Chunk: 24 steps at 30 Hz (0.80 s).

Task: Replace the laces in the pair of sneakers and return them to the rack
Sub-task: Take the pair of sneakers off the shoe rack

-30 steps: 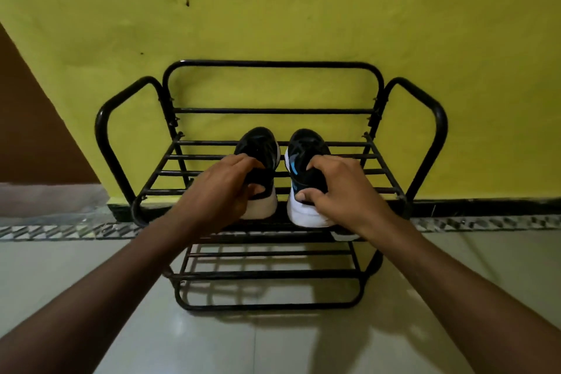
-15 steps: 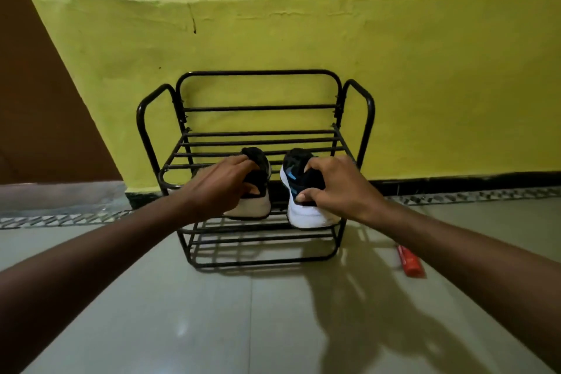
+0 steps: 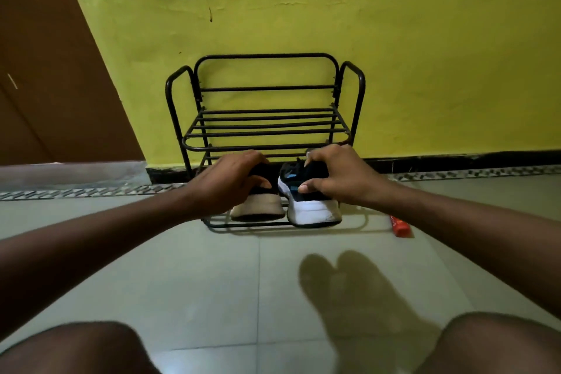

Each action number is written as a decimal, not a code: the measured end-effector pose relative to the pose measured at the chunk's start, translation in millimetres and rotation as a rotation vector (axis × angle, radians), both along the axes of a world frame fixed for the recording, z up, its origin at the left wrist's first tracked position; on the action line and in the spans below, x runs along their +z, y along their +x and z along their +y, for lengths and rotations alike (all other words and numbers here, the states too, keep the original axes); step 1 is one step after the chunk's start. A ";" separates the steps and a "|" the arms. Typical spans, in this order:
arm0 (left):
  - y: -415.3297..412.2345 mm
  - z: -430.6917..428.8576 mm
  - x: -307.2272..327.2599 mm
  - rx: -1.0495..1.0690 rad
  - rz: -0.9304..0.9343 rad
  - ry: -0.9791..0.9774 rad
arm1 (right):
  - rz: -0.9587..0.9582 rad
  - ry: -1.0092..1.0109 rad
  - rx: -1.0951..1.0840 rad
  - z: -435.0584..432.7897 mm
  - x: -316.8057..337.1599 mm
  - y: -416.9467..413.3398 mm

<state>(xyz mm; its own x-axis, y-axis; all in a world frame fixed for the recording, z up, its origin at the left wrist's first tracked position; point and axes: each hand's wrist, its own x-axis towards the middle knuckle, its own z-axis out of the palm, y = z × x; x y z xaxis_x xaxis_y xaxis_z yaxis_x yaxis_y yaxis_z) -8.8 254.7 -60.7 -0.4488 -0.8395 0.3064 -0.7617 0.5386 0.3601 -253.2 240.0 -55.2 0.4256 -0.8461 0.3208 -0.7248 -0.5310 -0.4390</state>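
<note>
In the head view, the pair is coming off the rack [image 3: 267, 127]. A second ago both sneakers were sitting on its top shelf [image 3: 267, 123]. Now that shelf is showing only bare bars, and the pair is hanging lower, in front of the bottom tier and nearer the person. The camera is also drawing back, so the knees [image 3: 91, 349] are entering the bottom of the picture.

The left hand [image 3: 230, 182] is gripping the left sneaker [image 3: 258, 206] from above, fingers curled over its black upper. The right hand [image 3: 340, 179] is pinching the right sneaker [image 3: 312, 209] in the same way, thumb on the inner side. A twin shadow [image 3: 343, 282] is falling on the floor [image 3: 197, 282] well apart from the shoes, so they are probably being carried in the air, not resting on anything. This suggests the task is only opening: the pair is being fetched for relacing. The laces are hiding under the hands, so their state cannot be told.

The rack is looking like thin black metal tubing with rounded corners and parallel bars. The uppers are appearing soft and dark, with a blue flash on the right one. The soles are thick and rubbery, beige on the left shoe and white on the right. The floor is showing glossy pale tile, and the yellow wall [image 3: 425, 70] rough plaster. A small red tube [image 3: 400, 226] is lying on the floor just right of the rack.
</note>
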 end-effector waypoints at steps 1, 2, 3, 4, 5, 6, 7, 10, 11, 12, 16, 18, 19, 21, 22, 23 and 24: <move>-0.8 4.0 -9.8 -0.003 0.004 0.017 | 0.002 0.014 0.006 3.9 -8.1 1.8; -1.0 6.2 -19.9 0.001 0.005 0.028 | 0.002 0.031 0.012 6.0 -16.9 3.5; -0.9 7.8 -31.0 0.007 0.003 0.037 | 0.000 0.049 0.017 7.9 -26.8 4.9; -0.8 7.8 -44.5 0.009 -0.001 0.044 | -0.003 0.065 0.018 8.3 -39.5 6.5; -0.9 7.2 -57.3 0.007 0.000 0.051 | -0.006 0.074 0.018 8.3 -51.3 7.8; -1.0 5.7 -72.5 0.007 0.007 0.069 | -0.007 0.082 0.020 7.1 -65.5 9.5; -1.2 4.5 -86.1 0.009 0.017 0.086 | -0.005 0.088 0.020 6.5 -78.5 10.7; -0.8 -2.9 -129.0 0.016 0.001 0.091 | -0.008 0.117 0.026 0.3 -122.7 13.5; -0.2 -6.4 -144.4 0.012 -0.007 0.084 | -0.022 0.137 0.023 -2.9 -139.7 14.2; 0.5 -8.7 -158.5 0.007 -0.008 0.076 | -0.038 0.155 0.017 -5.8 -155.6 14.7; -1.0 -21.2 -213.3 -0.021 -0.068 0.033 | -0.070 0.198 -0.007 -22.4 -219.0 18.1; -3.0 -26.4 -235.9 -0.035 -0.132 0.011 | -0.065 0.195 -0.017 -28.2 -247.0 19.3; -3.2 -31.5 -250.0 -0.045 -0.156 -0.003 | -0.060 0.194 -0.015 -32.6 -264.1 19.9; -3.9 -39.5 -274.2 -0.066 -0.175 -0.021 | -0.056 0.206 -0.013 -38.1 -292.3 21.1; -3.8 -42.2 -284.6 -0.068 -0.169 -0.019 | -0.050 0.214 -0.019 -39.9 -303.4 21.1; -3.8 -44.7 -293.9 -0.069 -0.161 -0.020 | -0.044 0.216 -0.024 -41.6 -312.3 21.1; -3.6 -46.7 -305.1 -0.066 -0.160 -0.026 | -0.040 0.219 -0.030 -43.0 -322.0 21.3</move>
<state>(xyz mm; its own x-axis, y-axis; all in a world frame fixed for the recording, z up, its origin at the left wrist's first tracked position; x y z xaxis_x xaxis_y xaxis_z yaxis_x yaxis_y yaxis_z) -12.4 208.0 -365.8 -0.5476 -0.7992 0.2477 -0.7706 0.5971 0.2230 -231.9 197.0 -377.2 0.3894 -0.9097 0.1444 -0.7186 -0.3981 -0.5702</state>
